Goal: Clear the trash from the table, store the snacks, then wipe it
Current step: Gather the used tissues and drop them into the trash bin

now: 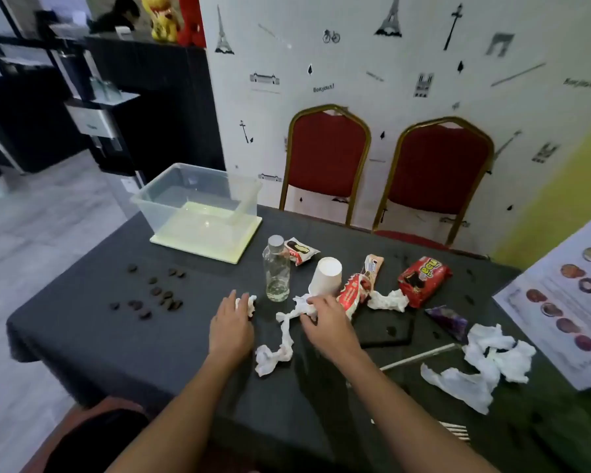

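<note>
Left to right on the desk (pixel 82 336): my left hand (pixel 232 324) closes on a small tissue wad (pixel 248 303), my right hand (pixel 325 320) pinches the long twisted tissue (pixel 284 336), gathering trash first; snack packets (pixel 423 279) wait further right.

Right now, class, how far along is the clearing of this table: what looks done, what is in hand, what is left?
Done: nothing visibly; the clear tub is empty. In hand: the left hand covers a small tissue wad, and the right hand gathers a twisted tissue strip. Left: wrappers, the paper cup, the bottle, the red snack pack, scattered cookies, then wiping.
</note>
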A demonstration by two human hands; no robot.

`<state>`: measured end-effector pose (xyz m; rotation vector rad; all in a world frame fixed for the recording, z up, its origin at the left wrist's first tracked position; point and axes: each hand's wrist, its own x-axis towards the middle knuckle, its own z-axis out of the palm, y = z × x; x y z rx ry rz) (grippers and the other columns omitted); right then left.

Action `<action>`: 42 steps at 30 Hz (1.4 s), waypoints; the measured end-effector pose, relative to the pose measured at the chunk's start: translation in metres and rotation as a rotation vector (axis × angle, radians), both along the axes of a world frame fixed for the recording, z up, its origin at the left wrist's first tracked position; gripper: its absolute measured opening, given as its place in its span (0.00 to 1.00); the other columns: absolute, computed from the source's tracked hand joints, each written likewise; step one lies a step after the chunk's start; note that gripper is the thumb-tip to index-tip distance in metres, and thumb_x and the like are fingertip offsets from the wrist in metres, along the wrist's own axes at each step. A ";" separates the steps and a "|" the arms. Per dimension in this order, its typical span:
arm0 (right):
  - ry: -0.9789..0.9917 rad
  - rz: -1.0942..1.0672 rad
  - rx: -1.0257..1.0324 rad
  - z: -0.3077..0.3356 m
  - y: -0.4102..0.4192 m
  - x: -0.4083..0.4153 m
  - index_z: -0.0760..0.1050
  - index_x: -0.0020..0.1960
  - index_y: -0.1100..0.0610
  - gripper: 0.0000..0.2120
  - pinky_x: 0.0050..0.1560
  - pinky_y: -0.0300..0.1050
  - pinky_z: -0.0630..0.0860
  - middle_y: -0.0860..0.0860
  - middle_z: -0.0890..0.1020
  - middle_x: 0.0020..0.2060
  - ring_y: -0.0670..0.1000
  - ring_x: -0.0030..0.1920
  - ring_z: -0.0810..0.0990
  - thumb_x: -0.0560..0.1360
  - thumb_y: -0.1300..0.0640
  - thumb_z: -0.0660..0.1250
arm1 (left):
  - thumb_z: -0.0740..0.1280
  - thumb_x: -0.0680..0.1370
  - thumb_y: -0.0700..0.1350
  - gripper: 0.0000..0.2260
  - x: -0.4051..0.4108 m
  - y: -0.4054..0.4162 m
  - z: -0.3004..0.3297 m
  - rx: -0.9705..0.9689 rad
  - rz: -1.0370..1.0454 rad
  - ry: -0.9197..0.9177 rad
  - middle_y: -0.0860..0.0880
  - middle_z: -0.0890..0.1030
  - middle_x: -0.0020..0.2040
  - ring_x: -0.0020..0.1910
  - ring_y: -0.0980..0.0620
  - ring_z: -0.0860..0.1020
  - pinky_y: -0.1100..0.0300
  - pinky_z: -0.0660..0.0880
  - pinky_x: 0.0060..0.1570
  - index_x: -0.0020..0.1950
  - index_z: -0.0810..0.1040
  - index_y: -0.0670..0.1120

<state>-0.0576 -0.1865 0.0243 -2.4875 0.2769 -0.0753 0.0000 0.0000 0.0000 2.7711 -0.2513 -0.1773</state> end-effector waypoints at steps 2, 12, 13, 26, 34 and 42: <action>0.070 0.044 -0.019 -0.009 0.014 0.015 0.66 0.71 0.53 0.27 0.68 0.49 0.64 0.53 0.64 0.71 0.54 0.71 0.62 0.76 0.43 0.63 | 0.58 0.79 0.42 0.26 0.015 0.005 -0.005 0.013 -0.040 -0.018 0.43 0.54 0.78 0.76 0.43 0.54 0.50 0.60 0.70 0.76 0.55 0.47; 0.351 0.155 -0.338 -0.044 0.063 0.045 0.65 0.67 0.57 0.31 0.64 0.52 0.64 0.60 0.66 0.65 0.61 0.65 0.65 0.71 0.43 0.69 | 0.65 0.78 0.42 0.14 0.055 0.030 -0.042 -0.145 -0.311 -0.132 0.47 0.77 0.65 0.61 0.43 0.75 0.50 0.74 0.57 0.63 0.78 0.47; 0.324 0.155 -0.346 -0.045 0.064 0.045 0.66 0.65 0.58 0.23 0.62 0.51 0.66 0.60 0.67 0.64 0.62 0.64 0.66 0.74 0.50 0.67 | 0.67 0.77 0.40 0.13 0.055 0.030 -0.044 -0.178 -0.322 -0.168 0.45 0.79 0.62 0.58 0.42 0.76 0.50 0.75 0.54 0.61 0.79 0.45; -0.088 -0.196 0.218 -0.008 0.002 0.016 0.73 0.39 0.61 0.11 0.39 0.42 0.63 0.57 0.75 0.36 0.53 0.38 0.72 0.74 0.71 0.56 | 0.52 0.73 0.46 0.14 0.010 -0.015 -0.025 -0.468 -0.200 -0.274 0.50 0.73 0.44 0.42 0.50 0.70 0.56 0.66 0.36 0.46 0.76 0.45; -0.316 -0.858 0.479 0.021 -0.145 -0.031 0.77 0.40 0.61 0.15 0.34 0.42 0.64 0.52 0.77 0.33 0.50 0.34 0.70 0.75 0.68 0.53 | 0.60 0.76 0.52 0.13 -0.030 -0.112 0.005 -0.444 -0.462 -0.367 0.47 0.74 0.39 0.37 0.49 0.71 0.57 0.68 0.33 0.40 0.73 0.44; 0.175 -0.801 0.058 -0.025 -0.216 -0.118 0.72 0.57 0.60 0.21 0.50 0.53 0.74 0.58 0.77 0.50 0.59 0.52 0.78 0.79 0.43 0.58 | 0.60 0.75 0.33 0.27 -0.016 -0.226 0.018 -0.095 -0.694 -0.013 0.41 0.59 0.75 0.69 0.38 0.66 0.47 0.67 0.65 0.74 0.61 0.46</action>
